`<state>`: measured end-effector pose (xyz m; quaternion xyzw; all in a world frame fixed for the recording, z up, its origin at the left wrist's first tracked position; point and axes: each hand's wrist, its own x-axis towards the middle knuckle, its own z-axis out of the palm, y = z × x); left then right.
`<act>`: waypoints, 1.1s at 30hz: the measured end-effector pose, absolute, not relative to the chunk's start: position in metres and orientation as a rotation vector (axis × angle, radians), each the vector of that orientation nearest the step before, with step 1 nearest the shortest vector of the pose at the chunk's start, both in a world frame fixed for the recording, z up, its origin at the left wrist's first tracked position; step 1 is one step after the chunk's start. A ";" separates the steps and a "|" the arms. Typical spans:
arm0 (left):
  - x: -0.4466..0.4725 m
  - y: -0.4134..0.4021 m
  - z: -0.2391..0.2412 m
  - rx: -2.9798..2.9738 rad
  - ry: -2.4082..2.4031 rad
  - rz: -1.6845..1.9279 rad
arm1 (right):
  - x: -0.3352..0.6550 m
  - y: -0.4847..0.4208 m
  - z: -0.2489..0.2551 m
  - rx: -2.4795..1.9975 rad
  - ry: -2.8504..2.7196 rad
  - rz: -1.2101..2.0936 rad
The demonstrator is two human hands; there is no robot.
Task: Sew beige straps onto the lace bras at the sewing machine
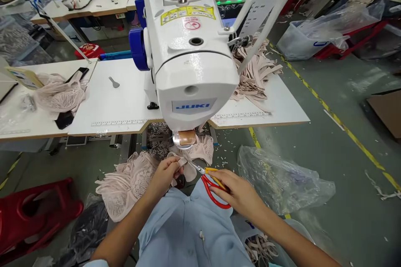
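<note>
Pale pink lace, in the head view: I judge the garment (204, 150) under the sewing machine (194, 75) light, soft and stretchy, best pinched by an edge. The left hand (166, 174) pinches pale cloth (189, 172) at its near side; the right hand (237, 191) grips rigid scissors (201, 170) by their handles. I can't make out the blade tips against that cloth, and the machine hides the needle.
</note>
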<state>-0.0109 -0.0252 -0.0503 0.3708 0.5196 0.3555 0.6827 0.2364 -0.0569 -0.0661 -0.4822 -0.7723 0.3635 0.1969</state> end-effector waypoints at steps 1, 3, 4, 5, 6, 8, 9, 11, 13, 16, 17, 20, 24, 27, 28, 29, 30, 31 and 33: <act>-0.011 -0.025 -0.052 0.805 1.158 0.800 | 0.239 -0.058 -0.065 -1.367 -2.132 1.029; -0.012 -0.025 -0.056 0.759 1.141 0.803 | 0.241 -0.061 -0.064 -1.411 -2.074 1.061; -0.013 -0.025 -0.058 0.738 1.133 0.808 | 0.242 -0.062 -0.063 -1.427 -2.051 1.081; -0.014 -0.025 -0.060 0.720 1.127 0.816 | 0.241 -0.063 -0.062 -1.436 -2.037 1.101; -0.014 -0.025 -0.061 0.707 1.125 0.826 | 0.240 -0.064 -0.061 -1.434 -2.034 1.119; -0.015 -0.026 -0.064 0.695 1.128 0.854 | 0.234 -0.065 -0.060 -1.413 -2.044 1.147; -0.016 -0.026 -0.064 0.697 1.132 0.868 | 0.231 -0.065 -0.060 -1.403 -2.048 1.156; -0.016 -0.027 -0.064 0.711 1.139 0.888 | 0.224 -0.064 -0.060 -1.395 -2.047 1.166; -0.017 -0.028 -0.063 0.762 1.163 0.894 | 0.217 -0.061 -0.062 -1.405 -2.036 1.174; -0.017 -0.028 -0.062 0.876 1.229 0.879 | 0.210 -0.056 -0.066 -1.419 -2.009 1.206; -0.017 -0.028 -0.062 0.907 1.250 0.874 | 0.208 -0.053 -0.067 -1.418 -2.001 1.215; -0.017 -0.028 -0.060 0.942 1.283 0.874 | 0.207 -0.048 -0.069 -1.405 -2.002 1.228; -0.019 -0.029 -0.057 1.020 1.332 0.859 | 0.210 -0.045 -0.066 -1.417 -1.996 1.261; -0.018 -0.030 -0.056 1.054 1.343 0.850 | 0.211 -0.045 -0.062 -1.431 -1.979 1.249; -0.017 -0.030 -0.057 1.049 1.338 0.854 | 0.212 -0.046 -0.061 -1.436 -1.975 1.240; -0.016 -0.031 -0.057 1.037 1.334 0.862 | 0.212 -0.048 -0.061 -1.440 -1.974 1.231; -0.015 -0.031 -0.057 1.015 1.333 0.875 | 0.213 -0.050 -0.061 -1.444 -1.973 1.221; -0.014 -0.031 -0.057 0.983 1.331 0.896 | 0.215 -0.053 -0.062 -1.453 -1.970 1.213; -0.012 -0.031 -0.059 0.868 1.303 0.963 | 0.225 -0.058 -0.067 -1.484 -1.954 1.205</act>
